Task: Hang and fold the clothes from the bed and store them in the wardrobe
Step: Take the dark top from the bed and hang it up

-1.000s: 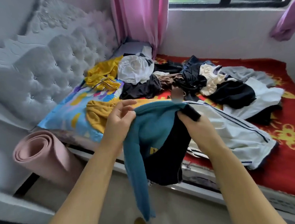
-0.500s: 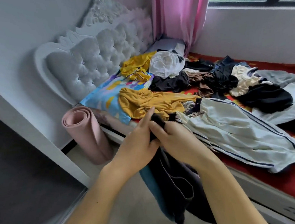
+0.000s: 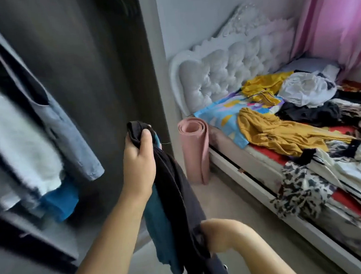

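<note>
— At nine o'clock? 
— Wardrobe [image 3: 87, 57], open, with hanging clothes [image 3: 19, 136].
— At centre? 
— Left hand [image 3: 139, 159], fingers curled tight round top of dark garment [image 3: 176, 202], hanging down.
— At five o'clock? 
— Right hand [image 3: 213, 234], blurred, half hidden behind garment; grip impossible to tell.
— At three o'clock? 
— Bed [image 3: 253, 174], with clothes pile [image 3: 293, 132].

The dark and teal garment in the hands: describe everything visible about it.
The garment is soft fabric in two colours, a black outer layer over a teal layer that shows along its left side and lower edge. It hangs in a long, loosely bunched drape in front of the open wardrobe, off the bed. The left hand grips its gathered top edge, thumb over the black cloth. The right hand meets its lower part, but the fabric hides its fingers. No print is visible.
</note>
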### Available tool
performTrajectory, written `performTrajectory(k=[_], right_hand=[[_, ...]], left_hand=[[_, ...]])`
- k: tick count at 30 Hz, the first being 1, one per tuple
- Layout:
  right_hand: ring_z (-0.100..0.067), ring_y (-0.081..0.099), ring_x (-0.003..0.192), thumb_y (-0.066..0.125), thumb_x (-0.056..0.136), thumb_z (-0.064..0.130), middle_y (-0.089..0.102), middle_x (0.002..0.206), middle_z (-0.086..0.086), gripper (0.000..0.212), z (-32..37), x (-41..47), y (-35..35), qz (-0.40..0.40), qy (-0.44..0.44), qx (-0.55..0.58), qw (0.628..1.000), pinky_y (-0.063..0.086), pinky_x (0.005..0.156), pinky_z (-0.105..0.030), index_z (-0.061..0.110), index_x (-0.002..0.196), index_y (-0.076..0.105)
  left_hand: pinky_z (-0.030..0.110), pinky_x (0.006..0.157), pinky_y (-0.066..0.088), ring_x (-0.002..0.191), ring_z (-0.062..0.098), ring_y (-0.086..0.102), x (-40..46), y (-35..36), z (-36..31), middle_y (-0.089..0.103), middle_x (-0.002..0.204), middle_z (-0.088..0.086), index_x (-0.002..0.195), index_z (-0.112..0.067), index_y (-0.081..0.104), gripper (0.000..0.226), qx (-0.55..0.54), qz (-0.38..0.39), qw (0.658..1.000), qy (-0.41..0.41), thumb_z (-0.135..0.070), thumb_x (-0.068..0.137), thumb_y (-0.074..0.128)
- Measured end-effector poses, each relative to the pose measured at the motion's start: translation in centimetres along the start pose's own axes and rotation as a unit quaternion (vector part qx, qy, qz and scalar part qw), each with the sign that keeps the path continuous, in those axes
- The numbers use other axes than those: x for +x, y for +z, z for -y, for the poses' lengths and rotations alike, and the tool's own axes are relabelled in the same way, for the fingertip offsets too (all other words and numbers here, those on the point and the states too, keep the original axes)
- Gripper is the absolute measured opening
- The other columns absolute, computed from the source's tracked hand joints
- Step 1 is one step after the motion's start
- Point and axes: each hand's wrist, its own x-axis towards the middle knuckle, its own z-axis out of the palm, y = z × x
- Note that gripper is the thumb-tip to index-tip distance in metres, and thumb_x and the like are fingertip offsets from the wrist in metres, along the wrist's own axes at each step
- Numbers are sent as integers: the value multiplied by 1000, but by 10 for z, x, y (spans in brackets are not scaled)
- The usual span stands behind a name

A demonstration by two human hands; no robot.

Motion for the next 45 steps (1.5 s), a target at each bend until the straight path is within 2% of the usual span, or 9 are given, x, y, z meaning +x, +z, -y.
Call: performTrajectory(k=[4, 6, 10, 17, 21, 28, 33, 36, 45], right_hand=[[-13, 60, 56, 53, 96, 13, 61, 66, 1, 12, 56, 35, 32, -58, -50, 127, 989, 47, 55, -15, 11, 91, 63], [-12, 63, 66, 53, 99, 27, 63, 73, 0, 18, 96, 49, 34, -72, -101, 221, 967, 57, 64, -27, 12, 98, 62], [-15, 64, 91, 59, 91, 50, 69, 98, 3, 29, 174, 79, 43, -124, -163, 102, 973, 53, 85, -33, 21, 98, 62], [-13, 42, 63, 60, 95, 19, 49, 68, 3, 21, 199, 124, 54, -251, -174, 211, 929, 35, 59, -27, 17, 80, 45], [-5, 36, 53, 54, 98, 13, 43, 52, 12, 29, 201, 127, -11, -354, -183, 320, 859, 31, 48, -19, 17, 70, 50], [-1, 55, 52, 55, 95, 23, 55, 55, 10, 35, 220, 104, -101, -385, -207, 472, 766, 48, 51, -18, 26, 61, 65], [0, 53, 47, 59, 92, 31, 53, 51, 12, 34, 222, 92, -129, -394, -206, 416, 793, 44, 46, -15, 26, 59, 62], [-2, 53, 45, 61, 93, 33, 52, 50, 10, 34, 218, 92, -136, -371, -215, 372, 823, 42, 43, -14, 26, 60, 63], [-6, 60, 51, 66, 89, 33, 59, 57, 5, 25, 218, 111, -239, -426, -197, 317, 824, 46, 49, -18, 23, 67, 69]], left_hand=[[35, 74, 51, 69, 7, 65, 11, -100, -6, 69, 71, -14, 88, -32, 65, 18, -23, -78, 997, 5, -42, 88, 51], [32, 72, 52, 68, 7, 65, 6, -138, -6, 68, 69, -12, 87, -32, 66, 16, -33, -102, 994, 9, -36, 92, 51], [21, 74, 53, 87, 9, 68, 0, -182, -11, 72, 91, -11, 100, -29, 66, 20, -44, -107, 993, 31, -37, 88, 52], [26, 74, 53, 80, 9, 67, 11, -268, -18, 69, 82, -11, 95, -29, 63, 20, -52, -163, 984, 41, -43, 86, 53], [5, 72, 41, 77, -7, 58, 17, -324, -5, 60, 84, -16, 95, -34, 54, 14, 187, -164, 965, 83, -29, 102, 44], [21, 66, 43, 76, 14, 61, 51, -349, -5, 63, 96, -11, 109, -46, 56, 51, 406, 48, 912, 14, 1, 89, 45], [14, 69, 46, 75, -1, 61, 74, -330, 4, 66, 85, -13, 100, -32, 66, 41, 326, 339, 876, -110, -1, 78, 52], [27, 61, 57, 64, 8, 64, 84, -309, 32, 62, 76, -5, 84, -24, 63, 19, 327, 370, 845, -207, -12, 87, 49], [33, 55, 56, 60, 23, 66, 201, -224, 6, 62, 73, 13, 92, -1, 59, 25, 91, 100, 976, -168, -9, 97, 36]])
